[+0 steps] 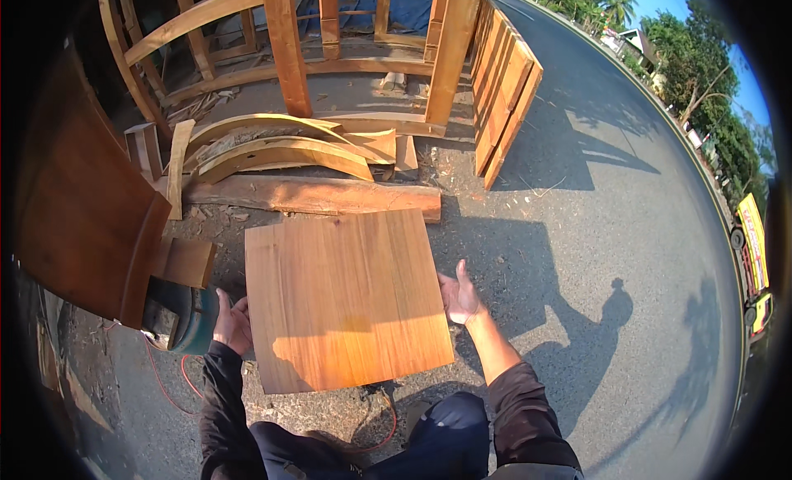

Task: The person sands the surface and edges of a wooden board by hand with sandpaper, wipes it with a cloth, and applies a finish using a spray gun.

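Observation:
A flat, nearly square wooden panel (346, 290) with reddish-brown grain lies level in front of my body, held between my two hands. At its left edge, my left hand (234, 321) supports it with the fingers partly hidden behind and under the wood. On the opposite edge, my right hand (460, 298) grips it with the thumb pointing up and the fingertips out of sight beneath. Sunlight falls across most of the top face, and a shadow darkens the nearer left part.
A thick wooden plank (313, 195) and curved wood offcuts (285, 154) lie just beyond. Behind them stands a wooden frame (287, 59), with upright panels (507, 92) at its right. A teal round container (194, 319) sits left; a red cord (388, 435) runs below. The road (652, 208) borders the right.

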The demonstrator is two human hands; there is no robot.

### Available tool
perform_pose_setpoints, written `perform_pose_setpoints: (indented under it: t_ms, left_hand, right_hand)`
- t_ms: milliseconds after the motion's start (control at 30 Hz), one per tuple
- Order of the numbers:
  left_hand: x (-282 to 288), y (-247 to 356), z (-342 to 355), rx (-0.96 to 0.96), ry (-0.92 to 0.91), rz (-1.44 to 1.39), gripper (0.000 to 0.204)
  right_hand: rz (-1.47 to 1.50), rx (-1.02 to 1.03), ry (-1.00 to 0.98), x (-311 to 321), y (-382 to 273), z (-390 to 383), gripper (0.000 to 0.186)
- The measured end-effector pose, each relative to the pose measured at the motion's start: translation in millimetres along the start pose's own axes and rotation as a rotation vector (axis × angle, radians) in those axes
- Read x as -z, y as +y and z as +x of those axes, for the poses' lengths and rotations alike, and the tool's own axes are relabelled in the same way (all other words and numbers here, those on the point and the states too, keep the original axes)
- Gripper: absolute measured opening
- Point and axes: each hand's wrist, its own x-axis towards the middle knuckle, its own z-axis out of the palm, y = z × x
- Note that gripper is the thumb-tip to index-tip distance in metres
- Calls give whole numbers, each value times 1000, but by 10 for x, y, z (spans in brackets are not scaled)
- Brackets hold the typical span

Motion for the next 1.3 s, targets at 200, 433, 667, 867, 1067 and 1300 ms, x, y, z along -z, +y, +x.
perform_pose_setpoints:
  t_ms: [200, 433, 667, 867, 1067, 1300]
  left_hand:
    - [-1211, 689, -1821, -6, 69, 14, 91]
    - [-2788, 1087, -3225, 24, 143, 106, 90]
    - [-3445, 903, -3557, 214, -14, 190, 85]
    - [-3150, 581, -4741, 91, 91, 69, 77]
    - [-2390, -240, -6875, -198, 288, -48, 76]
    - [-1663, -1345, -9741, -543, 705, -312, 79]
  right_hand:
    - [74, -64, 97, -1335, -698, -1332, 109]
    - [107, -88, 153, -2272, -1617, -3152, 104]
    - [-19, 47, 215, -2771, -2337, -4327, 107]
    - [-186, 63, -6, -3162, -2209, -4526, 112]
    - [-257, -192, -231, -4269, -1424, -4594, 112]
    - [-356, -578, -593, -6004, 303, -4392, 116]
